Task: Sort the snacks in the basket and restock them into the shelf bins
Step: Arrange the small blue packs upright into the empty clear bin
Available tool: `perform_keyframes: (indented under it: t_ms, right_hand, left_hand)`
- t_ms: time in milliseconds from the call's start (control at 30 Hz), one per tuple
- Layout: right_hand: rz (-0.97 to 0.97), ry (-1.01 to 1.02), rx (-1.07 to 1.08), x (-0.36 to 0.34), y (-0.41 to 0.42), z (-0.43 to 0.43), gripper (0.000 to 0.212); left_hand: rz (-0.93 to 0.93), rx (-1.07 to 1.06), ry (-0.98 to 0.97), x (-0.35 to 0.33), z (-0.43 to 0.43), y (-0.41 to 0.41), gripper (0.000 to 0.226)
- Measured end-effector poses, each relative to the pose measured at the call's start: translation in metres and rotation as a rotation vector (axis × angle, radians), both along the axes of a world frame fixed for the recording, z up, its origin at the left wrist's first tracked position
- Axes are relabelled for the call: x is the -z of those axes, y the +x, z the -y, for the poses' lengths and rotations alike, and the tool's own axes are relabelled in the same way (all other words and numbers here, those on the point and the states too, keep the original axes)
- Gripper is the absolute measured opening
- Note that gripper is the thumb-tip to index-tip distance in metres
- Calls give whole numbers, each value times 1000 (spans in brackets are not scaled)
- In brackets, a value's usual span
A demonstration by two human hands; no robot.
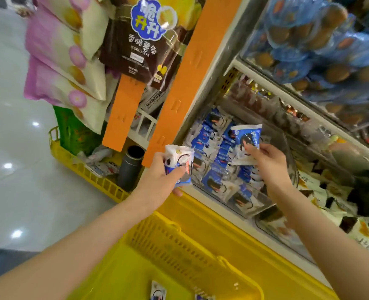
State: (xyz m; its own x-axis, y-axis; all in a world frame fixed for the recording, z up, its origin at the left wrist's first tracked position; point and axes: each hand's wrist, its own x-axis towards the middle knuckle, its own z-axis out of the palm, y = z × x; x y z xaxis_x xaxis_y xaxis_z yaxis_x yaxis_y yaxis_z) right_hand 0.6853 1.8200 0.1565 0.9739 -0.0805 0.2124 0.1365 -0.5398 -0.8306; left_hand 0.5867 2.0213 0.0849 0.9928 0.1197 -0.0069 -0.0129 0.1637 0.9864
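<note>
we take the clear bin (pixel 294 169) of blue-and-white snacks as our mark. our right grip (pixel 263 156) is clamped, thumb and fingers pinching the lower edge of one blue-and-white packet (pixel 246 141). that packet hangs over the middle of the bin, above the stocked packets (pixel 211 180) and, as far as we can tell, clear of them. its long axis runs from the grip toward the back of the bin, close to the way the stocked packets lie in their rows.

our left grip (pixel 168 169) is clamped too, fingers curled round a second packet (pixel 179 160) (perhaps more than one, the bundle looks thick). it sits at the bin's left front corner, just outside the wall and beside the orange upright (pixel 179 87).

so the right grip is the nearer of the two, with its packet already inside the bin's outline. we judge the coming move to be a short lowering, keeping that axis in line with the rows so the packet slots in rather than lying across them. the left bundle would then have to travel rightward over the wall.

the yellow basket (pixel 168 241) sits just in front of the bin, under our forearms. loose packets (pixel 158 291) lie on its floor, so the sorting is not yet done.
</note>
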Motion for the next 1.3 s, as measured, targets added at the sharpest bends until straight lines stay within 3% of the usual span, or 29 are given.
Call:
perform_keyframes:
  t_ms: [133, 333, 533, 667, 967, 1067, 1133, 1233, 1300]
  right_hand:
    - [48, -337, 63, -1, 65, -17, 32]
    - [22, -742, -82, 6, 132, -57, 46]
    - [-68, -595, -167, 14, 173, -54, 45]
    - [-211, -624, -296, 11, 179, -48, 48]
    - [61, -840, -206, 19, 152, -57, 45]
    - [183, -751, -132, 14, 116, -58, 39]
    - [260, -536, -154, 11, 78, -56, 26]
    - [113, -220, -282, 12, 18, -54, 12]
    - [-13, -134, -379, 13, -13, -49, 12]
  left_hand:
    - [29, 37, -57, 1, -6, 13, 16]
    - [78, 28, -192, -5, -22, 33, 18]
    - [104, 27, -188, -3, -34, 42, 15]
    - [83, 25, -165, 0, -33, 44, 14]
    - [7, -1, -219, -1, -25, 44, 19]
    - [-43, 19, -270, -2, -22, 43, 20]
    - [-49, 55, -249, -3, -20, 40, 19]
    - [-34, 113, -185, -4, -15, 33, 21]
    - [-30, 145, -125, -5, -12, 27, 28]
